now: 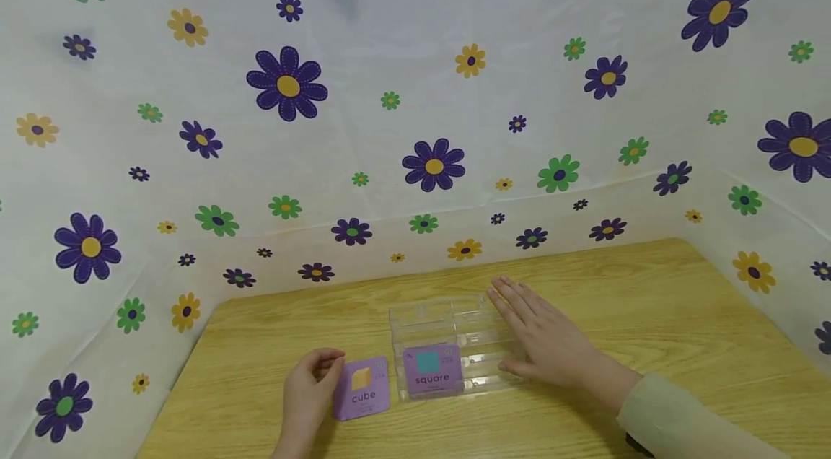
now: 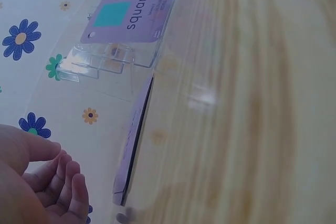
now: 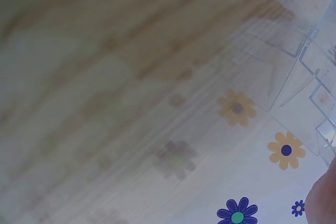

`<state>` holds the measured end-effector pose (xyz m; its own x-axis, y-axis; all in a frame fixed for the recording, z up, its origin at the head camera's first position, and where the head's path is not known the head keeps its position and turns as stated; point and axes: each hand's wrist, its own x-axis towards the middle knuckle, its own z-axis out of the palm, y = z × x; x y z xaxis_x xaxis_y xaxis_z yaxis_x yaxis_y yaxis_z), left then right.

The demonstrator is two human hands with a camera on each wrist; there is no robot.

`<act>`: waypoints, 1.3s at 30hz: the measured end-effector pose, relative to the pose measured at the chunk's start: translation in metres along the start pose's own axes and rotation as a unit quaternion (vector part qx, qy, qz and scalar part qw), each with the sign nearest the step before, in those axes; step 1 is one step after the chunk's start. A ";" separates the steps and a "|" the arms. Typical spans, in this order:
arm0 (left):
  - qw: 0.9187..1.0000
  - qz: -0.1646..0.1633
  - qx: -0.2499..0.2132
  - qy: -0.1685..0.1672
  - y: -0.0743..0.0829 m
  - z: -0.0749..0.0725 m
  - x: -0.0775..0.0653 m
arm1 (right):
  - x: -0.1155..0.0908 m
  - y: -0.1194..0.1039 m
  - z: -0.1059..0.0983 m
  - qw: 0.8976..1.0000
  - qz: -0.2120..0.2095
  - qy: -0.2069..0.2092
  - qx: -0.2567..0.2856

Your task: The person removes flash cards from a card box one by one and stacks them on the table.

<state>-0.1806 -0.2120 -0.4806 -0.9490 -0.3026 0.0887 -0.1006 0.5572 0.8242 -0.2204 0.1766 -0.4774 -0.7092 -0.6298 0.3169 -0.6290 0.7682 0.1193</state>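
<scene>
A clear plastic tiered card holder [image 1: 420, 335] stands on the table with a purple "square" card [image 1: 433, 371] in the front of its left column. To its left lies a purple "cube" card [image 1: 362, 388], flat on the table; in the left wrist view its thick, dark edge suggests a stack [image 2: 135, 142]. My left hand [image 1: 313, 392] hovers by the cube card's left edge, fingers loosely bent. Between thumb and fingers nothing shows in the left wrist view. My right hand [image 1: 545, 336] rests against the holder's right side with fingers extended; only a bit of skin [image 3: 321, 198] shows in the right wrist view.
A wood-grain table [image 1: 649, 343] carries everything. White cloth [image 1: 363, 149] printed with purple, green and yellow flowers rises behind it and along both sides. The holder's right column tiers [image 1: 477, 338] are see-through.
</scene>
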 end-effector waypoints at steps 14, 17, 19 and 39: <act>1.000 0.023 -0.007 -0.005 0.010 0.003 -0.007 | -0.002 0.000 0.005 1.000 -0.005 0.020 -0.005; 0.999 0.031 -0.008 -0.006 0.012 0.003 -0.009 | -0.003 -0.001 0.005 1.000 -0.006 0.024 -0.006; 1.000 0.030 -0.006 -0.007 0.013 0.004 -0.009 | -0.003 -0.001 0.005 1.000 -0.007 0.026 -0.007; 0.998 0.067 -0.015 -0.015 0.016 0.011 -0.017 | -0.008 -0.004 0.011 0.998 -0.012 0.063 -0.030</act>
<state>-0.1696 -0.1895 -0.4749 -0.9619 -0.2037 0.1822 0.0357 0.5672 0.8228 -0.2156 0.1772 -0.4910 -0.6465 -0.6312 0.4284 -0.6224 0.7612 0.1822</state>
